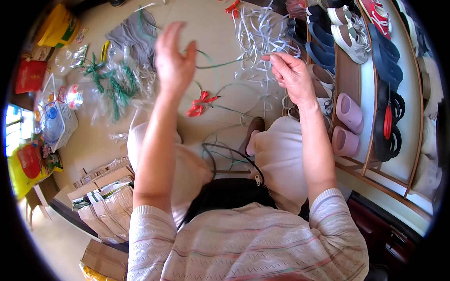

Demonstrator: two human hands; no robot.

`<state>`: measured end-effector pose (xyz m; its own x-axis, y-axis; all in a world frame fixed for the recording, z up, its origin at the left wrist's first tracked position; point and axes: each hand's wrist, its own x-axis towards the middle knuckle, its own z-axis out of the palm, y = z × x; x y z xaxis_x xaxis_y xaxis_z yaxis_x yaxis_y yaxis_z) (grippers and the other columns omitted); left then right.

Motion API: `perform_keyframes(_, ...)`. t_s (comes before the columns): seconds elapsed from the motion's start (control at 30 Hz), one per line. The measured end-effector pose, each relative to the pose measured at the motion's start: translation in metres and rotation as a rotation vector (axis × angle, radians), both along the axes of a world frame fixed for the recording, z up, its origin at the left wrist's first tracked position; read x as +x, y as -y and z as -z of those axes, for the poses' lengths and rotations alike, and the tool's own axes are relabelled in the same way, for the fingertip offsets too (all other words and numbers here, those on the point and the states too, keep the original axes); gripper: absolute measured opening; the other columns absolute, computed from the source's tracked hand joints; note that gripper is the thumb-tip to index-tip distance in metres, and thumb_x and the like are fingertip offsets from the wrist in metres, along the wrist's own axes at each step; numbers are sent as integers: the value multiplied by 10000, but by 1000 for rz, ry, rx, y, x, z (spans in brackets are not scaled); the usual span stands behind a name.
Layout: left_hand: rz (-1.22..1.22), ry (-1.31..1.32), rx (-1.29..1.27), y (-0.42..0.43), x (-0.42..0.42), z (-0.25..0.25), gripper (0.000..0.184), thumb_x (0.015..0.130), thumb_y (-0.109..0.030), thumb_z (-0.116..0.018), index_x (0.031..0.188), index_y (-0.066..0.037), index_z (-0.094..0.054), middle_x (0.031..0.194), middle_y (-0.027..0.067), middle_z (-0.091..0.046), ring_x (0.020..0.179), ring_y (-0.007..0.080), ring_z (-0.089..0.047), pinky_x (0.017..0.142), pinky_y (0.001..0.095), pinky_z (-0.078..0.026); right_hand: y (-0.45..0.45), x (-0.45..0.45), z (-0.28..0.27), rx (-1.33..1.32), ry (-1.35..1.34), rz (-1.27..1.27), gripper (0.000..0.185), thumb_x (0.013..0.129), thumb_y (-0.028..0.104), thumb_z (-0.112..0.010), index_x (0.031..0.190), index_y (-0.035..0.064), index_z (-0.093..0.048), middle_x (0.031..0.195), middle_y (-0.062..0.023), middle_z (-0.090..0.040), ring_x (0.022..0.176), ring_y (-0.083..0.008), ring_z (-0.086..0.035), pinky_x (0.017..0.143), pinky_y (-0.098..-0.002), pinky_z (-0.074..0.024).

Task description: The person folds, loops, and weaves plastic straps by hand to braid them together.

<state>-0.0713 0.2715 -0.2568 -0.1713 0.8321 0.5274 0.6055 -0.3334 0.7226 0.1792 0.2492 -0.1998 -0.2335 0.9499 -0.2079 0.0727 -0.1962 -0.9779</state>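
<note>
Smooth glossy floor tiles, matt brown cardboard boxes, soft knitted cloth top, shiny yellow plastic bucket

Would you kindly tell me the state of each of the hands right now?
Left hand: open, slightly blurred.
Right hand: closed in a pinch; whether it holds the green strand cannot be told.

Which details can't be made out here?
All in the head view:
- Left hand: motion blur hides whether it holds anything.
- Right hand: its curled fingers hide what lies within.
- Yellow bag: left side cut off by dark border.
- Red box: lettering too small to read.
</note>
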Motion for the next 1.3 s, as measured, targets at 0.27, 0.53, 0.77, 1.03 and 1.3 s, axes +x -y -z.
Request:
perform_keyframes(0.27, 805, 770, -899, 32, 66, -14, 354, 914, -326, -502, 1028, -12, -619, 831, 20, -605, 696, 92, -555, 594, 232, -449, -10, 5, 15, -21, -432, 332, 144, 873, 191, -547, 835, 58, -586, 844, -51, -612, 793, -143, -587, 646, -301, -468)
perform_keyframes(0.53, 824, 902, -1008, 49, 92, 6, 260, 885, -266, -560, 970, -34, -642, 760, 9, -618, 612, 68, -516, 513, 210, -406, -16, -3, 12, -125, -664, 446, 162, 833, 191, -544, 738, 65, -505, 694, -49, -561, 536, -135, -511, 511, -308, -439)
perform_keyframes(0.77, 957, 1088, -1173, 59, 91, -5, 274, 917, -243, -499, 1021, -13, -606, 733, 35, -637, 514, 78, -492, 483, 206, -380, -17, -2, 3, -120, -565, 430, 164, 827, 222, -572, 833, 72, -507, 615, -15, -479, 393, -77, -330, 375, -239, -247)
perform_keyframes(1.03, 938, 687, -1079, 60, 91, -15, 334, 909, -318, -517, 1035, -24, -615, 651, 7, -580, 503, 63, -446, 478, 204, -368, -19, -7, 8, 79, -260, 515, 232, 894, 256, -542, 966, 36, -539, 656, -35, -521, 403, -87, -408, 372, -215, -327)
perform_keyframes(1.3, 915, 488, -993, 60, 90, -10, 334, 921, -308, -492, 966, -9, -635, 556, -17, -481, 496, 56, -404, 475, 226, -357, -29, 9, 14, 259, -89, 539, 235, 935, 225, -469, 992, 6, -530, 529, -14, -462, 402, -82, -421, 365, -218, -340)
